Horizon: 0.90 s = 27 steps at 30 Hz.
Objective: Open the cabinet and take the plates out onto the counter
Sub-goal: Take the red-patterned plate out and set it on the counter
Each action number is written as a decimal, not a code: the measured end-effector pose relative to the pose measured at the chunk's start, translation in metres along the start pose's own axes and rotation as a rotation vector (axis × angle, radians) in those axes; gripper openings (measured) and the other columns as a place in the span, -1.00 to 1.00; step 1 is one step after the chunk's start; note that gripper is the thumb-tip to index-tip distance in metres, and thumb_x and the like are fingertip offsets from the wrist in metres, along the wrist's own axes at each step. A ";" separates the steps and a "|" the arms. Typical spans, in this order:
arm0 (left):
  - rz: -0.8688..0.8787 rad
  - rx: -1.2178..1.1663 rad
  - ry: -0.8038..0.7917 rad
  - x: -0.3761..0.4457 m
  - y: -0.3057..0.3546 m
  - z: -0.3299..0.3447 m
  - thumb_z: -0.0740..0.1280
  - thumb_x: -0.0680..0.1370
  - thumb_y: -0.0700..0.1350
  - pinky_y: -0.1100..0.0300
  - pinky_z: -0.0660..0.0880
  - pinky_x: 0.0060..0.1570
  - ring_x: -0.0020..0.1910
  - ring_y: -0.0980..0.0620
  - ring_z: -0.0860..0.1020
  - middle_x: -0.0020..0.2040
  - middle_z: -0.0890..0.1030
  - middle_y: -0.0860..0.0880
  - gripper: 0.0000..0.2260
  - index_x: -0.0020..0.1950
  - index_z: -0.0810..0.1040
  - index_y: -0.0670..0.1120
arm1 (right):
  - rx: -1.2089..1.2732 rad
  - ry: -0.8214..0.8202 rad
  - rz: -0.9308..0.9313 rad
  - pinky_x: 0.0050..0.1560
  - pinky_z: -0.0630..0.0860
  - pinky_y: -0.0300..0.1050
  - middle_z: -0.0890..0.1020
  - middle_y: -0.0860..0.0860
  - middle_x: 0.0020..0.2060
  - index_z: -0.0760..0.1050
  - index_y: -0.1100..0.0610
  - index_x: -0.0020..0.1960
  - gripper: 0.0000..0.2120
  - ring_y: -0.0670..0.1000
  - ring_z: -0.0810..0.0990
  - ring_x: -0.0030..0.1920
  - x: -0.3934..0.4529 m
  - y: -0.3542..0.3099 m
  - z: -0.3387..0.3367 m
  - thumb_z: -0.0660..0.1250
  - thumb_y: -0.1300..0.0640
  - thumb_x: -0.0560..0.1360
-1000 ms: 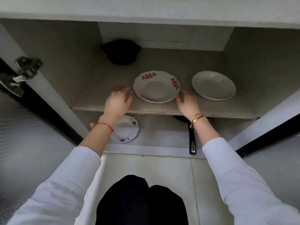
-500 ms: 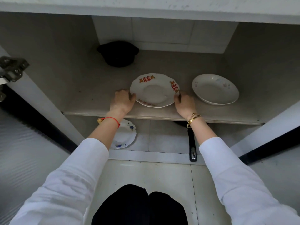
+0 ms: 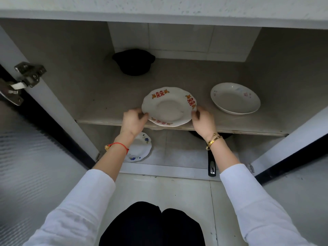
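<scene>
Both hands now grip the white scalloped plate with red-and-gold motifs (image 3: pixel 168 107), which earlier lay untouched at frame centre; the left hand (image 3: pixel 133 120) pinches its left rim, the right hand (image 3: pixel 204 121) its right rim, at the shelf's (image 3: pixel 106 110) front edge. Three plates show: this one, a plain white dish (image 3: pixel 235 98) at right, and a blue-flowered plate (image 3: pixel 142 148) below.

Dim inside cabinet (image 3: pixel 85 55); soft light from front. Shadow under shelf (image 3: pixel 230 129). Sleeves (image 3: pixel 252 201) bright, slightly washed. Wide-angle bending at edges; sharp centre, soft corners.
</scene>
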State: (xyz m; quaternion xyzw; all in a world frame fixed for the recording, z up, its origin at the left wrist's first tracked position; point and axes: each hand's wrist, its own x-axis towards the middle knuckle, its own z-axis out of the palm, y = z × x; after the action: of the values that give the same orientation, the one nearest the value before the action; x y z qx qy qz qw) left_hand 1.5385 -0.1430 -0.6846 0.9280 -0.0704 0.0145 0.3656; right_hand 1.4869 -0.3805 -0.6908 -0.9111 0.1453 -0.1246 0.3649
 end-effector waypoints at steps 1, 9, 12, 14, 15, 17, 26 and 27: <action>0.010 -0.011 0.021 -0.007 -0.001 -0.002 0.31 0.57 -0.10 0.35 0.33 -0.14 -0.02 -0.13 0.64 -0.03 0.71 -0.16 -0.79 0.06 0.66 -0.19 | 0.010 0.011 -0.014 -0.19 0.31 -0.16 0.61 0.20 -0.01 0.50 0.22 0.10 -0.78 0.23 0.57 -0.05 -0.007 -0.001 -0.001 0.15 0.14 0.60; 0.027 -0.064 0.098 -0.064 -0.007 -0.018 0.31 0.58 -0.04 0.51 0.38 -0.32 -0.28 -0.02 0.63 -0.06 0.72 -0.05 -0.77 0.15 0.66 -0.07 | 0.105 0.027 -0.075 -0.17 0.42 -0.15 0.65 0.11 -0.01 0.48 0.19 0.18 -0.76 0.09 0.58 -0.12 -0.070 -0.008 -0.010 0.15 0.12 0.61; 0.056 -0.070 0.120 -0.086 -0.006 -0.025 0.30 0.59 -0.06 0.52 0.36 -0.09 -0.04 0.01 0.64 0.04 0.71 -0.04 -0.75 0.21 0.63 -0.09 | 0.106 0.028 -0.064 -0.20 0.40 -0.14 0.65 0.08 -0.06 0.47 0.16 0.21 -0.75 0.05 0.54 -0.22 -0.089 -0.009 -0.011 0.15 0.10 0.60; 0.075 -0.074 0.146 -0.100 -0.004 -0.029 0.31 0.59 -0.08 0.41 0.33 0.12 0.16 0.02 0.60 0.13 0.68 -0.03 -0.74 0.22 0.62 -0.12 | 0.122 0.034 -0.071 -0.22 0.37 -0.16 0.64 0.07 -0.09 0.47 0.16 0.20 -0.76 0.02 0.51 -0.25 -0.100 -0.009 -0.012 0.15 0.11 0.60; 0.076 -0.084 0.156 -0.107 -0.003 -0.030 0.32 0.58 -0.09 0.38 0.33 0.15 0.19 0.02 0.58 0.15 0.67 -0.02 -0.74 0.23 0.62 -0.13 | 0.132 0.036 -0.078 -0.22 0.37 -0.17 0.64 0.06 -0.09 0.47 0.16 0.20 -0.76 0.00 0.49 -0.26 -0.106 -0.009 -0.012 0.16 0.11 0.60; 0.073 -0.103 0.172 -0.119 -0.004 -0.034 0.33 0.57 -0.08 0.35 0.36 0.18 0.21 0.04 0.57 0.18 0.66 -0.02 -0.73 0.24 0.62 -0.13 | 0.148 0.038 -0.096 -0.22 0.34 -0.19 0.61 0.02 -0.11 0.47 0.14 0.20 -0.77 -0.11 0.44 -0.32 -0.116 -0.010 -0.012 0.16 0.12 0.60; -0.014 -0.173 0.211 -0.152 -0.029 -0.036 0.36 0.56 -0.05 0.26 0.41 0.26 0.24 0.08 0.55 0.22 0.64 0.01 -0.69 0.28 0.59 -0.11 | 0.163 -0.043 -0.058 0.31 0.40 -0.04 0.44 0.11 0.40 0.44 0.06 0.31 -0.70 -0.04 0.50 0.22 -0.143 -0.015 0.002 0.13 0.10 0.61; -0.021 -0.177 0.217 -0.153 -0.032 -0.036 0.36 0.56 -0.04 0.29 0.38 0.26 0.25 0.09 0.55 0.22 0.64 0.02 -0.69 0.28 0.59 -0.10 | 0.168 -0.044 -0.052 0.36 0.37 -0.05 0.43 0.10 0.41 0.44 0.06 0.32 -0.70 0.02 0.41 0.39 -0.144 -0.017 0.004 0.13 0.11 0.61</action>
State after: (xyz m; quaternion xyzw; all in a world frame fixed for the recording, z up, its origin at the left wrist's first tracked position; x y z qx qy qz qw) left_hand 1.3928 -0.0766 -0.6917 0.8858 -0.0215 0.1047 0.4517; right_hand 1.3576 -0.3147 -0.6994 -0.8832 0.1028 -0.1256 0.4400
